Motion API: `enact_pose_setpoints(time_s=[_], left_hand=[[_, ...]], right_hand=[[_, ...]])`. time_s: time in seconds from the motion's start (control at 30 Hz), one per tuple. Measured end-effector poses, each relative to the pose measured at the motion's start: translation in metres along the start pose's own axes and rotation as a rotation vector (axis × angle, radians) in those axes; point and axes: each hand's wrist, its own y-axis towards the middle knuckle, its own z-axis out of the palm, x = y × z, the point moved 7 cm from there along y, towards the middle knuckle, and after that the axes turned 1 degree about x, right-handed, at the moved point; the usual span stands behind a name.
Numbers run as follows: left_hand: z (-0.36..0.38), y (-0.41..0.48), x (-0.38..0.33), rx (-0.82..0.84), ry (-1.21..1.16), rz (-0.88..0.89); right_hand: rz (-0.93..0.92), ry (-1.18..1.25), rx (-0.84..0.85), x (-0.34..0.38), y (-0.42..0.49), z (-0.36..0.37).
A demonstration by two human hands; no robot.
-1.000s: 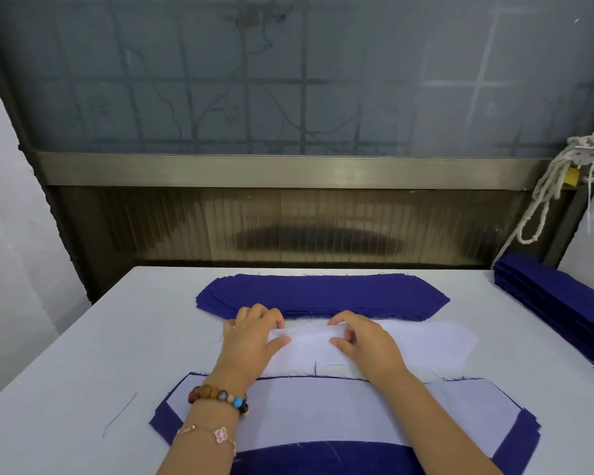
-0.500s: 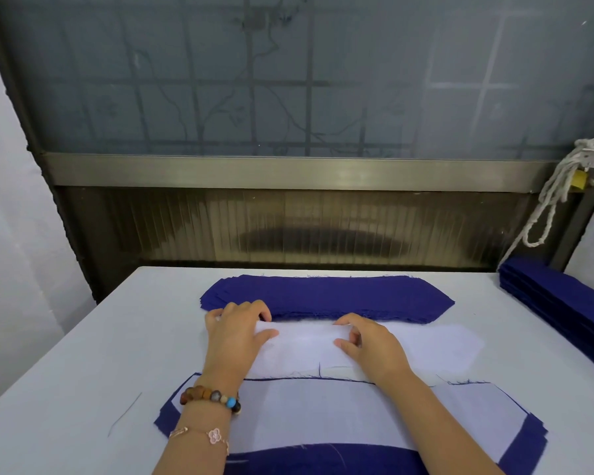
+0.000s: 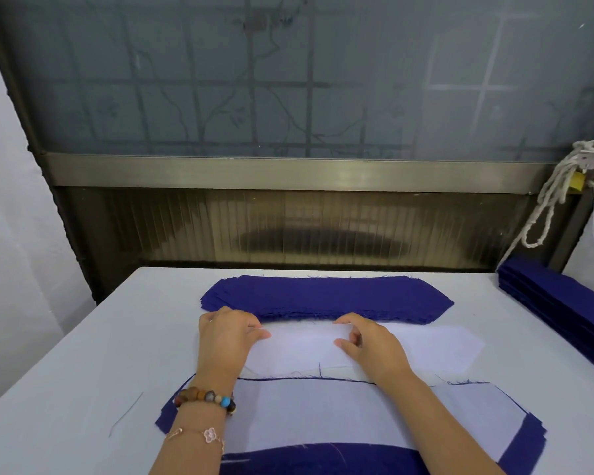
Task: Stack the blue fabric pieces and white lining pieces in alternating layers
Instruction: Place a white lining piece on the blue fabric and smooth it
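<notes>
left hand (image 3: 228, 337) slid leftward, across the white lining piece (image 3: 302, 349)

Your white counter (image 3: 83, 354) carries a stack of blue fabric pieces (image 3: 326, 296) at centre frame, white lining pieces (image 3: 426, 347) just below, a layered blue-and-white stack (image 3: 323, 413) at bottom, another blue stack (image 3: 556, 303) far right, and a loose thread (image 3: 126, 414) lower left.

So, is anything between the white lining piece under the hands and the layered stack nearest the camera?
Nothing visible. The left hand and right hand hold the white lining piece, lying directly behind the layered stack, edges meeting.
</notes>
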Motion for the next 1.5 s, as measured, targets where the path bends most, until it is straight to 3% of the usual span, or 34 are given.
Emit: enact_pose_setpoints(time_s=[0.2, 0.3, 0.4, 0.57, 0.87, 1.13, 1.37, 1.5], left_hand=[[-0.008, -0.003, -0.016, -0.056, -0.074, 0.19], [-0.007, -0.004, -0.013, -0.009, -0.115, 0.153], [-0.014, -0.005, -0.006, -0.09, -0.217, 0.08], [-0.009, -0.003, -0.002, -0.037, -0.181, 0.061], [-0.011, -0.004, -0.013, 0.0, -0.346, 0.246], [0.007, -0.008, -0.003, 0.203, -0.588, 0.02], [0.01, -0.006, 0.013, 0.178, -0.516, -0.118], [0.013, -0.006, 0.011, 0.172, -0.391, -0.103]], right_hand=[[-0.007, 0.009, 0.008, 0.001, -0.001, 0.001], [-0.017, 0.01, 0.009, 0.002, -0.002, 0.0], [-0.027, 0.018, 0.011, 0.003, -0.002, 0.0], [-0.03, 0.028, 0.014, 0.004, -0.003, -0.001], [-0.059, 0.017, 0.01, 0.008, -0.004, -0.002], [-0.041, 0.008, -0.018, 0.005, -0.003, -0.002], [0.025, -0.028, -0.003, 0.001, -0.001, -0.003], [0.057, -0.032, 0.11, -0.002, 0.004, -0.004]])
